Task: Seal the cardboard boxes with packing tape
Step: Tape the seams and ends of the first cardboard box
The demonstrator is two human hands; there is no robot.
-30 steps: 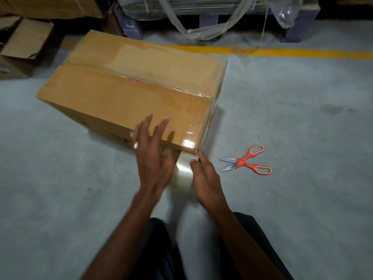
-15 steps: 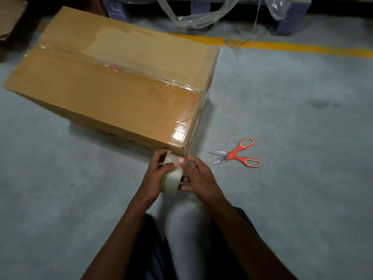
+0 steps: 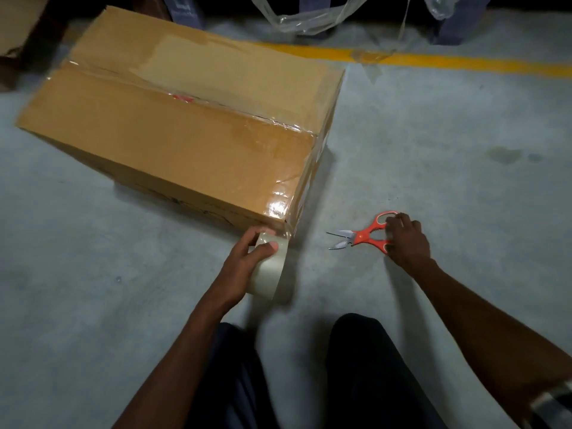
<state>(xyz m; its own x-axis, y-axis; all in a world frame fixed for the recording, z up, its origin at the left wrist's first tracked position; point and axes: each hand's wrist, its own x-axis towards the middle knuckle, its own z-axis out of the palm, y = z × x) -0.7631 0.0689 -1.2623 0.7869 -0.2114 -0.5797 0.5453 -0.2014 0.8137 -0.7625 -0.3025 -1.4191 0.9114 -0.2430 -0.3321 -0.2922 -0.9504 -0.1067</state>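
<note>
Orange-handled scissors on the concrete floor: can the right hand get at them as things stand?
Likely yes: the right hand already rests on the handles of the orange-handled scissors, with bare concrete floor around them.

Bare forearms, no sleeves visible behind left hand (image 3: pixel 244 264) or right hand (image 3: pixel 407 239); dark trousers (image 3: pixel 365 373) below hands.

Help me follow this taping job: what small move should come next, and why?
Probably lift the orange scissors and cut the strip. The left hand holds the tape roll at the cardboard box corner, its tape seemingly still attached there, and the right hand is closing on the scissor handles.
</note>
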